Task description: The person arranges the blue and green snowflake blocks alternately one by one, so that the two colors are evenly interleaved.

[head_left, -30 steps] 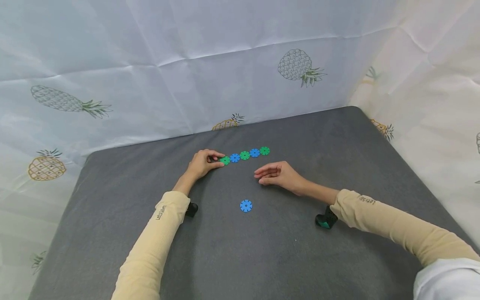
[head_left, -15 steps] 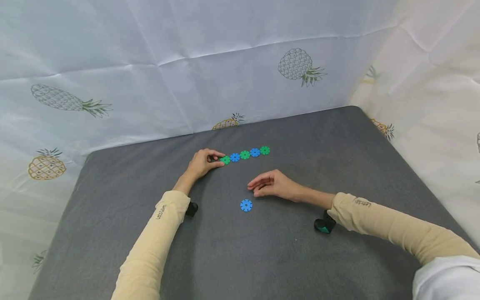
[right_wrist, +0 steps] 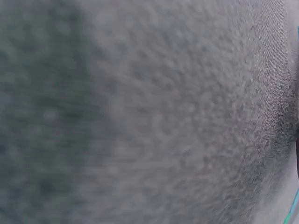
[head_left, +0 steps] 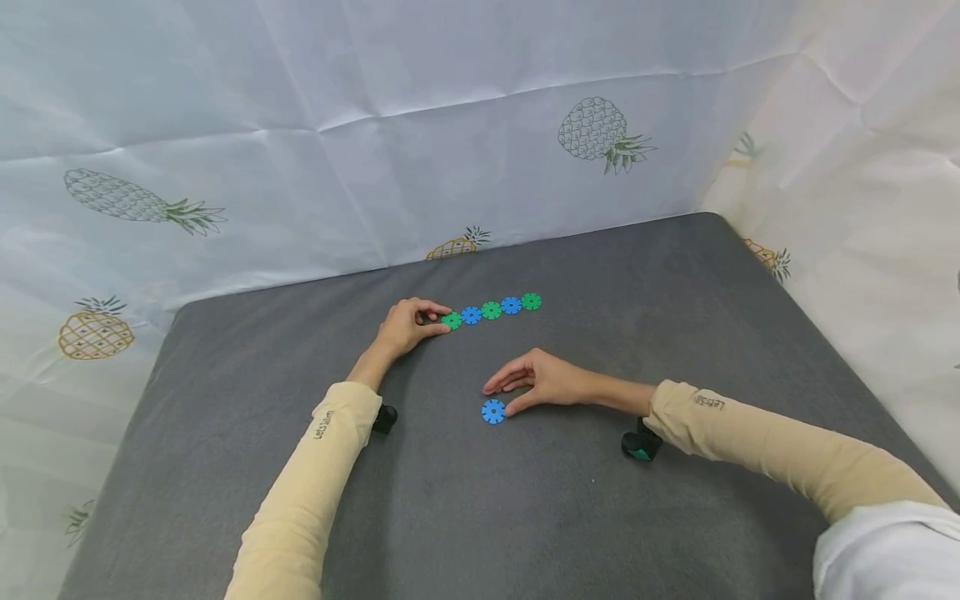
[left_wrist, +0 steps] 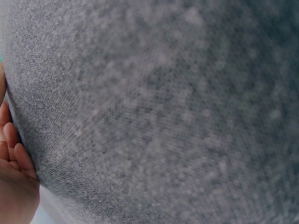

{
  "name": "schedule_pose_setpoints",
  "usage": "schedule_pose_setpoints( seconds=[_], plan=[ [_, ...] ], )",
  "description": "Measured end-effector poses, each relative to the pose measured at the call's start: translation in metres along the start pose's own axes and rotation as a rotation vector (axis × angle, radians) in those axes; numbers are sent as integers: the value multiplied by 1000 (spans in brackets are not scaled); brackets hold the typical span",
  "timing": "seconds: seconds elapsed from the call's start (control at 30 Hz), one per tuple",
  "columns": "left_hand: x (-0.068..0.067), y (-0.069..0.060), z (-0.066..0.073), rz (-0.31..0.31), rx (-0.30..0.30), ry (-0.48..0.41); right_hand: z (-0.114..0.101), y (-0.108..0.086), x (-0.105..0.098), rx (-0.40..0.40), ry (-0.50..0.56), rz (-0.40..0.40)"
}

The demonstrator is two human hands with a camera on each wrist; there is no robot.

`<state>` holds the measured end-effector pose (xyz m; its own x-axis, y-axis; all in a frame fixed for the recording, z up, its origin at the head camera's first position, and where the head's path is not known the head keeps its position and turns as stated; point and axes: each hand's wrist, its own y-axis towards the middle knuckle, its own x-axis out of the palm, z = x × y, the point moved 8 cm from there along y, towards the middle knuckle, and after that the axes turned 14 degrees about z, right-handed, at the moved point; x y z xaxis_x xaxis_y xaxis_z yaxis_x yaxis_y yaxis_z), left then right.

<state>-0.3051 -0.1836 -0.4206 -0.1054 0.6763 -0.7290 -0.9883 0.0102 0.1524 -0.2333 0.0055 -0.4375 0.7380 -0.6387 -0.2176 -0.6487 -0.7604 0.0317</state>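
In the head view, green and blue notched plastic discs form a straight row on the dark grey table. My left hand (head_left: 403, 325) pinches the green notched disc (head_left: 452, 321) at the row's left end between thumb and fingers. A blue notched disc (head_left: 493, 412) lies by itself nearer to me. Over it is my right hand (head_left: 542, 382), thumb and fingers spread apart, the thumb tip at the disc's right edge. Whether that thumb touches the disc I cannot tell. The left wrist view catches only part of my left hand (left_wrist: 16, 172) at its edge.
The rest of the row holds a blue disc (head_left: 471, 315), a middle green disc (head_left: 491, 310), another blue disc (head_left: 511, 305) and a green end disc (head_left: 531, 301). A pineapple-print white curtain (head_left: 450, 167) hangs behind the grey table (head_left: 480, 517).
My right hand has come left and toward me, from below the row to the lone blue disc, and its thumb and fingers have spread. My left hand has stayed at the green disc.
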Motion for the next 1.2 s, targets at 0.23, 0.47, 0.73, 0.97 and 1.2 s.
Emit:
schedule_pose_setpoints(
  seconds=[0.23, 0.47, 0.73, 0.97, 1.2],
  plan=[
    [-1, -1, 0, -3, -10, -2, -3, 6, 4, -51, -123, -37],
    [-1, -1, -2, 1, -12, 7, -8, 11, 5, -138, -257, -59],
    [0, 0, 0, 6, -14, 8, -5, 12, 5, -100, -310, -74],
    [0, 0, -1, -1, -20, 23, -6, 13, 7, -173, -332, -63],
    [0, -1, -3, -4, -35, 25, -12, 11, 6, -249, -319, -9]
  ],
)
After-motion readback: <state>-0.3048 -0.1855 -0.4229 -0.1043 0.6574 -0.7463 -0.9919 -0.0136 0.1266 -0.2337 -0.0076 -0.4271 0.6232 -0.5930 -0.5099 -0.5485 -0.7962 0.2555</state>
